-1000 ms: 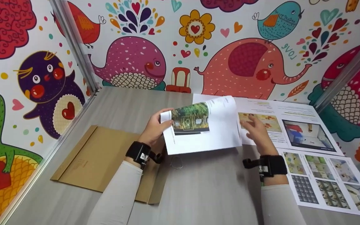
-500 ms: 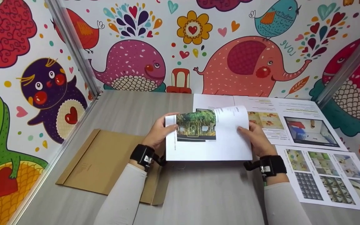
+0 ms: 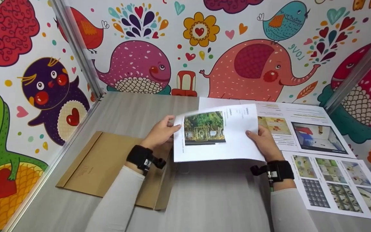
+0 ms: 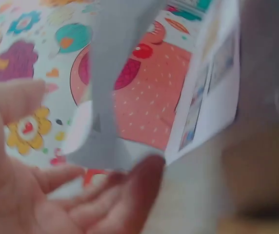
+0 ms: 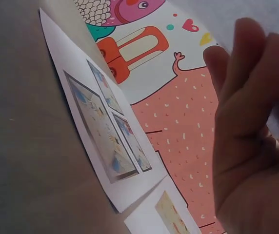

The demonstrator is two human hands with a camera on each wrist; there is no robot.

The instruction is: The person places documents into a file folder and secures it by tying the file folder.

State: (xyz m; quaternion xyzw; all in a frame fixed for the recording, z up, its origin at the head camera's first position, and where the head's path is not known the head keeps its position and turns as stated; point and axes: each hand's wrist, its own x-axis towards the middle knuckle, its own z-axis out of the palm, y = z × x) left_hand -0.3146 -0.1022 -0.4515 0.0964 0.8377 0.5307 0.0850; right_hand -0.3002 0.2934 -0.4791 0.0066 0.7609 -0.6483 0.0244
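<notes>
Two pale sleeves (image 3: 118, 199) come in from the btm edge, each ending at a black strap: L wrist strap (image 3: 137, 157) & R wrist strap (image 3: 283, 174). Brown envelope (image 3: 98, 170) lies flat on the L side of the grey tabletop (image 3: 211, 199), partly behind the L forearm. Six-photo sheet (image 3: 337, 183) lies flat at R, just beside the R strap.

R hand (image 3: 266, 143): grip clamped on the R edge of the printed sheet (image 3: 217, 151), thumb on its face. L hand (image 3: 159, 132): thumb tip at the sheet's L edge; L wrist view shows fingers spread next to blurred paper, so can't tell if this grip pinches it. Printed sheet is up off the tabletop, betw. the hands, approx. mid-view, w/ a green-brown photo (image 3: 204, 127) on its L half; top L corner blurred.

Beyond it, back R: laid-out pages (image 3: 308, 112), flat, partly hidden by the held sheet, w/ a room pic (image 3: 319, 138), a yellow-orange pic (image 3: 274, 125) & text too small to read. Farthest: wall w/ cartoon prints, incl. a purple whale (image 3: 140, 67) & pink elephant (image 3: 243, 87); metal post (image 3: 76, 48) at L corner.
</notes>
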